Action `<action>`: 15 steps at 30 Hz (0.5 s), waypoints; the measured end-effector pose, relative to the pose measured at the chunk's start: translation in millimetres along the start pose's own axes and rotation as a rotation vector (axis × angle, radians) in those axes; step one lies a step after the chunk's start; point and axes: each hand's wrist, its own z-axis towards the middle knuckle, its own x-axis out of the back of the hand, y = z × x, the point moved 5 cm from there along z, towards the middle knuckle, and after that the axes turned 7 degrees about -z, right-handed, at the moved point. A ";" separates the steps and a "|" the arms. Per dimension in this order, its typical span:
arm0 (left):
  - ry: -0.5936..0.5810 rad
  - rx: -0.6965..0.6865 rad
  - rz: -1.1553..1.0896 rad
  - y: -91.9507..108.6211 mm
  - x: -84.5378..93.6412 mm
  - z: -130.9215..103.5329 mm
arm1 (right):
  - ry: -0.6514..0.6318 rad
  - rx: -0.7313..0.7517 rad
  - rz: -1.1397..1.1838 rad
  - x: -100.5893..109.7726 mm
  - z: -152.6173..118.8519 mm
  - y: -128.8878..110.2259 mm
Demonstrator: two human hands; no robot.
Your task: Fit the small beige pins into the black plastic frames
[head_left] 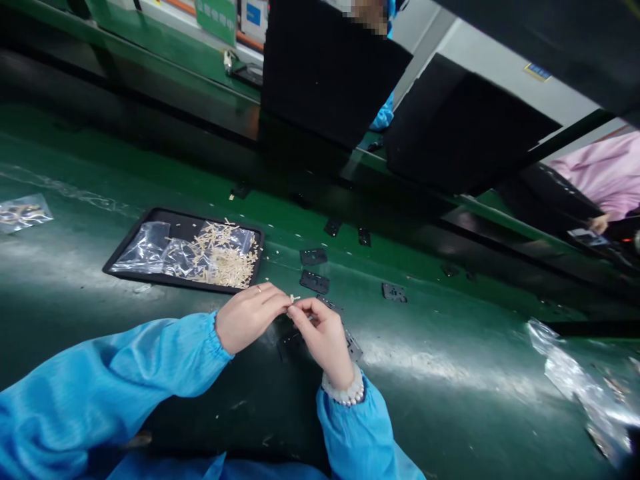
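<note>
My left hand (253, 315) and my right hand (323, 335) meet at their fingertips, both pinched on one small pale strip-like piece (295, 298). Its exact kind is too small to make out. Just left of them lies a black tray (165, 283) bearing a heap of similar pale pieces (227, 261) and clear plastic bags (145, 248). Beneath and beyond my right hand are several flat black plastic parts; one black part (315, 282) sits just past the fingertips, and another black part (290, 345) is partly hidden under the hand.
More black parts, such as a separate one (395, 292), are scattered on the green table (450, 360). A clear bag (24, 212) lies far left, crumpled plastic (575, 380) far right. Dark panels (330, 73) stand at the back. A person in a pink sleeve (607, 175) is at right.
</note>
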 end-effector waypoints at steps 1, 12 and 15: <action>0.014 0.000 -0.036 1.3 4.4 -2.8 | -0.038 -0.027 0.060 -5.2 1.6 -0.8; 0.204 0.677 -1.095 -10.5 17.0 -21.9 | 0.405 0.527 -0.311 -17.4 -21.6 -49.0; 0.204 0.708 -1.227 -8.2 16.5 -23.1 | 0.448 0.680 -0.481 -24.4 -28.3 -54.5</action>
